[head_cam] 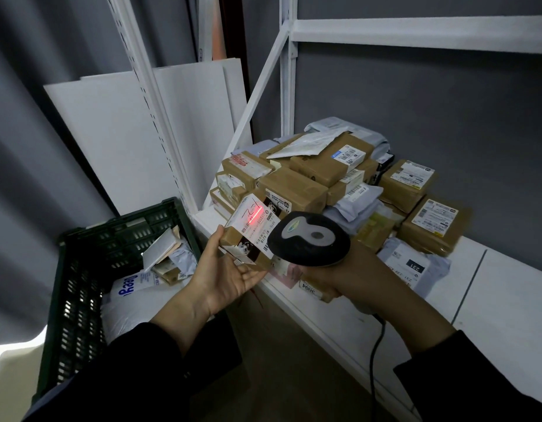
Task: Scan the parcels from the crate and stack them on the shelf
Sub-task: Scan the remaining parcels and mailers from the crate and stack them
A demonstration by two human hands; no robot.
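while a red scan line [255, 216] crosses its white label, the small brown cardboard parcel [248, 239] lies tilted on the fingers [253, 277] of the left hand [224, 280], with the thumb holding its left edge, just before the white metal shelf [492, 300]. the right hand [352, 278] grips the black-and-grey handheld scanner [309, 239] just beside it. the dark green plastic crate [80, 269] stands at left.

A brown box [313, 292] reads 3004 and a grey mailer [399, 254] 231 (both seen upside down).
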